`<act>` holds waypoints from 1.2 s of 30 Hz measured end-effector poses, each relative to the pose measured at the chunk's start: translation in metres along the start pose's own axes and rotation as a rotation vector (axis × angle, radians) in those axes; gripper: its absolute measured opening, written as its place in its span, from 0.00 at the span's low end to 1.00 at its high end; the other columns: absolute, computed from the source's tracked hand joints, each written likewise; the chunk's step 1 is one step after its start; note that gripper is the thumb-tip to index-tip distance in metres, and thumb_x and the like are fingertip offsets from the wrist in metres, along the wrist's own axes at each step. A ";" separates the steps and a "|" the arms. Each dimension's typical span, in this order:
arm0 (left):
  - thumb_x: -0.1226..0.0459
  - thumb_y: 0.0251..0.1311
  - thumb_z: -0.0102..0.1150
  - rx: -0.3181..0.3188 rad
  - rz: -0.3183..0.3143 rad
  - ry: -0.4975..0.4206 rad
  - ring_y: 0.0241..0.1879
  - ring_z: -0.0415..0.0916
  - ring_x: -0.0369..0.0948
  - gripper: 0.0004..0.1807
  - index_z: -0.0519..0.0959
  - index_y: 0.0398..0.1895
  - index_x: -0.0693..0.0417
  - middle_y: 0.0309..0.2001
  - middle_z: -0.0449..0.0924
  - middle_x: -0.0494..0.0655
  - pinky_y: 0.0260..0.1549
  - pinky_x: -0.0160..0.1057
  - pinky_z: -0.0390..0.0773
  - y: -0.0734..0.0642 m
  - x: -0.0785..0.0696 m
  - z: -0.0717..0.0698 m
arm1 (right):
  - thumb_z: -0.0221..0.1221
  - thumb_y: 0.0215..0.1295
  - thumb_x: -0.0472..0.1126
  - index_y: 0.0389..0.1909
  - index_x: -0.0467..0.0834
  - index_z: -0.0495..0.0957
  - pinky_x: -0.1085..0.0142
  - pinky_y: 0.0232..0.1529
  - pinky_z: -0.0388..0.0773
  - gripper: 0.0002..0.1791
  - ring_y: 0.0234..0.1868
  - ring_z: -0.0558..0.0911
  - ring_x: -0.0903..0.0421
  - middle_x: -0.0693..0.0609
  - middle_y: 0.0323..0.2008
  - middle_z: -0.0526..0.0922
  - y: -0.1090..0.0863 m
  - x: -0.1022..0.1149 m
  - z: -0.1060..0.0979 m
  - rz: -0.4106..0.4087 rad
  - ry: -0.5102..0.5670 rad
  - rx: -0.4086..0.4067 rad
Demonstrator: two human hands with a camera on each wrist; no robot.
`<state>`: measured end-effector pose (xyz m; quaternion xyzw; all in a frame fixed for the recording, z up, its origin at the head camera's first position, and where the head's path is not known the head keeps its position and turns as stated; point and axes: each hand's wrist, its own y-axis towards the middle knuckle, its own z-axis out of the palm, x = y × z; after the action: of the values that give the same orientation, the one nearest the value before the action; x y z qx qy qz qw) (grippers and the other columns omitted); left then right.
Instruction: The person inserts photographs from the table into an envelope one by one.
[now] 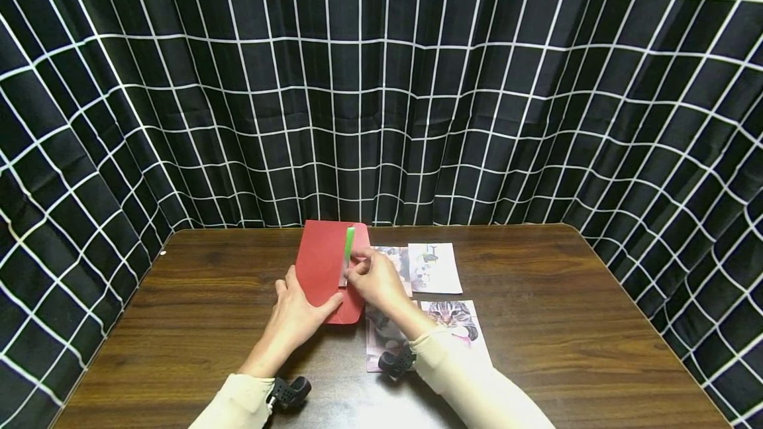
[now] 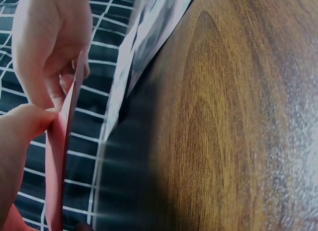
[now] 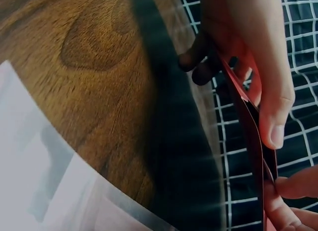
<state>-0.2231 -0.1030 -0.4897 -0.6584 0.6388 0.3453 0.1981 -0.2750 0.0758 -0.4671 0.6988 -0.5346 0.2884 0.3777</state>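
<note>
A red envelope [image 1: 318, 253] is raised at the left of centre, its opening toward the right. My left hand [image 1: 292, 310] grips its lower left side, thumb across the front and fingers behind. A card with a green upper part [image 1: 348, 243] and a pale lower part sticks out a little from the opening. My right hand [image 1: 372, 277] pinches the card's outer edge between thumb and fingertips. In the right wrist view, one right fingertip [image 3: 278, 206] sits between the envelope's red back sheet [image 3: 251, 136] and the darker sheet in front. Most of the card is hidden inside.
Several printed pictures lie on the wooden table [image 1: 238, 270]. A cat picture [image 1: 456, 323] is under the right forearm, and a pale picture [image 1: 432, 270] lies at the back right. A black checked curtain [image 1: 417, 118] hangs behind the table.
</note>
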 end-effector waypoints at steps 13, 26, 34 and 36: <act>0.42 0.54 0.79 0.002 0.012 -0.007 0.50 0.76 0.62 0.59 0.58 0.76 0.66 0.57 0.67 0.68 0.47 0.63 0.83 0.001 -0.002 0.000 | 0.69 0.66 0.33 0.61 0.32 0.82 0.63 0.41 0.79 0.23 0.32 0.83 0.61 0.48 0.30 0.90 0.000 0.001 0.001 -0.016 -0.002 -0.018; 0.41 0.55 0.78 -0.013 -0.012 0.024 0.47 0.82 0.68 0.64 0.53 0.80 0.69 0.59 0.66 0.73 0.51 0.64 0.82 0.006 0.002 -0.006 | 0.67 0.66 0.33 0.54 0.36 0.86 0.69 0.23 0.65 0.16 0.20 0.70 0.64 0.45 0.32 0.89 -0.009 -0.011 -0.033 -0.041 0.013 -0.095; 0.40 0.56 0.76 -0.003 -0.052 0.029 0.50 0.81 0.69 0.65 0.51 0.81 0.69 0.62 0.65 0.74 0.55 0.64 0.80 0.005 0.003 -0.007 | 0.68 0.67 0.36 0.53 0.38 0.86 0.65 0.27 0.66 0.15 0.22 0.69 0.62 0.44 0.35 0.89 -0.013 -0.026 -0.065 0.005 -0.058 -0.142; 0.39 0.56 0.76 -0.002 -0.056 0.028 0.50 0.81 0.69 0.65 0.51 0.81 0.69 0.62 0.65 0.74 0.55 0.65 0.80 0.005 0.004 -0.008 | 0.68 0.67 0.38 0.53 0.38 0.86 0.64 0.28 0.66 0.15 0.22 0.69 0.62 0.45 0.36 0.89 -0.013 -0.031 -0.073 0.024 -0.078 -0.146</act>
<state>-0.2265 -0.1114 -0.4862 -0.6812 0.6224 0.3308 0.1981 -0.2701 0.1549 -0.4553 0.6738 -0.5769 0.2255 0.4030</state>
